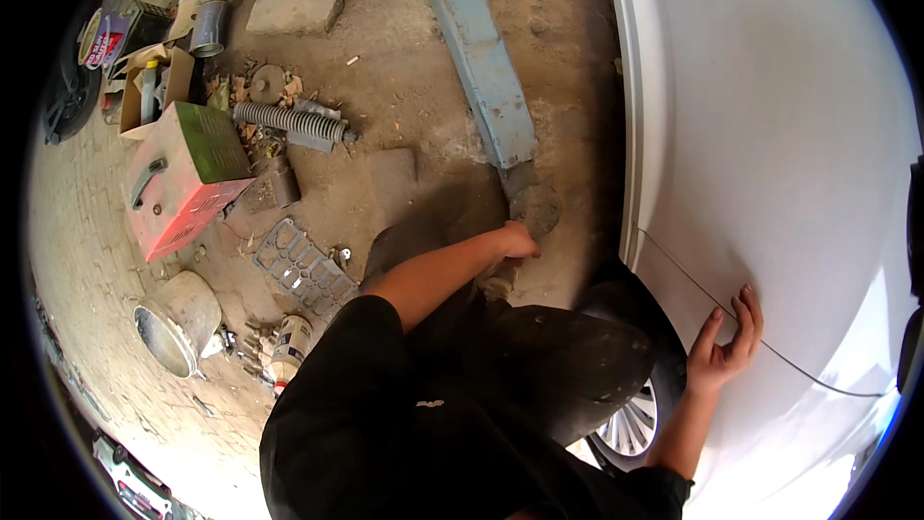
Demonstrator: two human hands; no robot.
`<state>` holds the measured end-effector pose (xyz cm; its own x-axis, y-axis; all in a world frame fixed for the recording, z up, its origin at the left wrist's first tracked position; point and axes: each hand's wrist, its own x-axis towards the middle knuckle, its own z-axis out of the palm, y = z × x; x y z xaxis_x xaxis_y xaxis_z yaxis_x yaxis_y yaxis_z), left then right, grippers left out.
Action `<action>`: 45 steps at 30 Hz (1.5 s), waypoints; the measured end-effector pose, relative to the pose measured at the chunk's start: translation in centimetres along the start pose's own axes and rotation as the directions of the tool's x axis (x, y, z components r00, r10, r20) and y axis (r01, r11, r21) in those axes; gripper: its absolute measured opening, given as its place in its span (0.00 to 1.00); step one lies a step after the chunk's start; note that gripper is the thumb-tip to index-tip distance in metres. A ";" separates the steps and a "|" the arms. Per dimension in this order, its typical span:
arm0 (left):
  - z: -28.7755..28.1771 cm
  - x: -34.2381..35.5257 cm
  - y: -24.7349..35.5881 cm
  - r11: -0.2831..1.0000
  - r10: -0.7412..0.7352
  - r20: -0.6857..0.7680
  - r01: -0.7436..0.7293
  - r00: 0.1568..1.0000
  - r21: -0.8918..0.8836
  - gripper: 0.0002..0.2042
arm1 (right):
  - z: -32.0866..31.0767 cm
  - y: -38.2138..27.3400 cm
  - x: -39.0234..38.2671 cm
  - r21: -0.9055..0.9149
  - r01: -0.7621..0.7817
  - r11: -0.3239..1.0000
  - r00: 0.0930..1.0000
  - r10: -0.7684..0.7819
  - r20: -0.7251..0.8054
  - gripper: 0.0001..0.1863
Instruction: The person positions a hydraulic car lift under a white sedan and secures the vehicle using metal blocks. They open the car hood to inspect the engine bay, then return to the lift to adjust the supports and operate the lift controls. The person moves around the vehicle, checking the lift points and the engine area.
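Note:
I am bent over beside a white car [789, 135]. My left hand [515, 241] reaches down to the dirt floor, fingers curled, right beside the round pad [539, 207] at the end of a blue lift arm [481, 58]. Whether that hand grips anything is hidden. My right hand [727, 342] lies flat on the car's white body panel with fingers spread, just above a panel seam. Below it, the dark tyre and silver alloy wheel [630, 424] show under the wheel arch. My black clothing fills the lower middle.
On the dirt floor to the left lie a red and green metal box [183, 178], a coil spring [289, 120], a grey moulded tray [303, 265], a white bucket [178, 323], a spray can [289, 347], a cardboard box [154, 87] and a concrete block [294, 10].

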<state>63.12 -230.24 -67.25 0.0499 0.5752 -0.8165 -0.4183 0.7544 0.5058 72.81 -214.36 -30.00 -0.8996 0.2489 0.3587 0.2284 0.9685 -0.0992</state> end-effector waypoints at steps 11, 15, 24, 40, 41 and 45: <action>0.8 13.5 4.6 0.632 0.320 -0.318 -0.451 0.892 -0.630 0.22 | -4.1 2.5 1.6 -0.876 0.375 0.303 0.924 -0.202 0.326 0.24; 1.3 17.2 4.6 0.368 0.282 -0.316 -0.407 0.906 -0.836 0.17 | -3.3 2.6 1.9 -0.891 0.411 0.193 0.911 -0.139 0.389 0.30; 1.2 22.6 10.1 0.250 0.398 -0.418 -0.535 0.817 -0.807 0.27 | -2.9 3.2 1.0 -0.869 0.485 0.100 0.875 -0.058 0.481 0.35; -3.6 27.6 12.6 0.414 0.613 -0.507 -0.792 0.606 -0.447 0.15 | -4.6 5.1 -0.4 -0.869 0.446 0.212 0.886 0.033 0.463 0.38; -3.8 27.7 12.4 0.463 0.635 -0.462 -0.784 0.619 -0.413 0.15 | -4.3 5.1 -0.5 -0.871 0.449 0.201 0.885 0.038 0.465 0.38; -2.4 28.3 12.7 0.457 0.650 -0.471 -0.802 0.596 -0.385 0.15 | -5.3 5.5 -1.2 -0.880 0.451 0.150 0.885 0.053 0.462 0.39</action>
<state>57.01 -205.15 -84.66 -0.6692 0.6847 -0.2887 -0.5801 -0.2387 0.7787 77.13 -209.32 -26.09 -0.9562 0.2685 -0.1168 -0.0436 0.2638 0.9636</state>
